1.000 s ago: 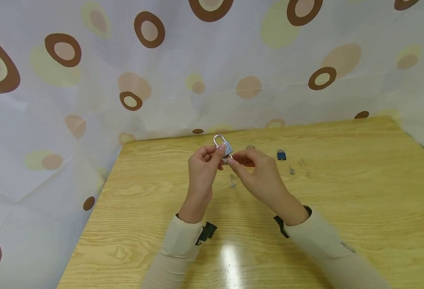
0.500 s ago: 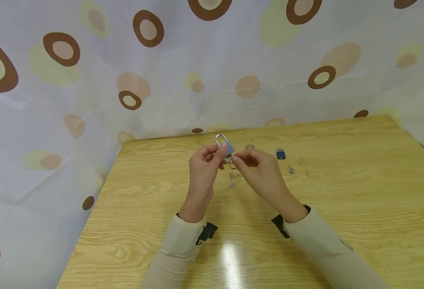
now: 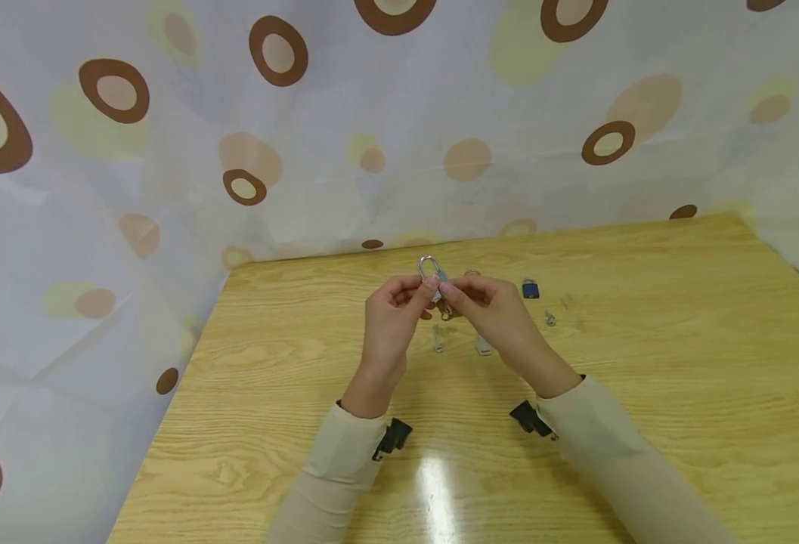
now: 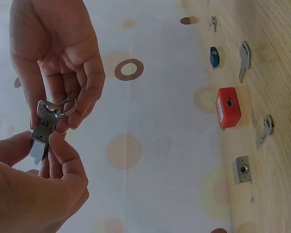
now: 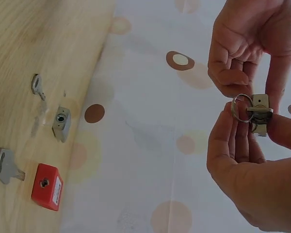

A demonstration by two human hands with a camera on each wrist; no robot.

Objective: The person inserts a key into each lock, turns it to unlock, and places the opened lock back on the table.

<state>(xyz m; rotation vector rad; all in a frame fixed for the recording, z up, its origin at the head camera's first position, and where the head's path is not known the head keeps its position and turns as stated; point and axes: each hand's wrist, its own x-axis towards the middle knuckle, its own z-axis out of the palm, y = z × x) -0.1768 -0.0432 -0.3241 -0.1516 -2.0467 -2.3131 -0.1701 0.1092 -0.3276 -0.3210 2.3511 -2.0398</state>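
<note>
My left hand [image 3: 388,329] pinches a silver padlock [image 3: 443,277] above the table, its shackle pointing up. In the left wrist view the padlock [image 4: 41,132] lies between left thumb and fingers, with a key [image 4: 48,109] in its underside. A metal ring [image 5: 242,108] hangs from that key. My right hand [image 3: 504,321] has thumb and fingertips at the key's head, pinching it close against the padlock; in the right wrist view the key's head [image 5: 259,112] shows between the two hands. The hands nearly touch.
On the wooden table [image 3: 270,378] stand a red padlock [image 4: 228,108], a grey padlock [image 4: 242,170] and a small blue padlock [image 3: 531,289]. Loose keys lie about: a large one [image 3: 484,346], a round-headed one [image 3: 438,344] and a small key bunch [image 3: 550,319]. A patterned cloth [image 3: 399,189] hangs behind.
Both hands have drawn closer together, and the padlock has shifted right and turned so less of its face shows. The large key on the table has come into view beside the right hand.
</note>
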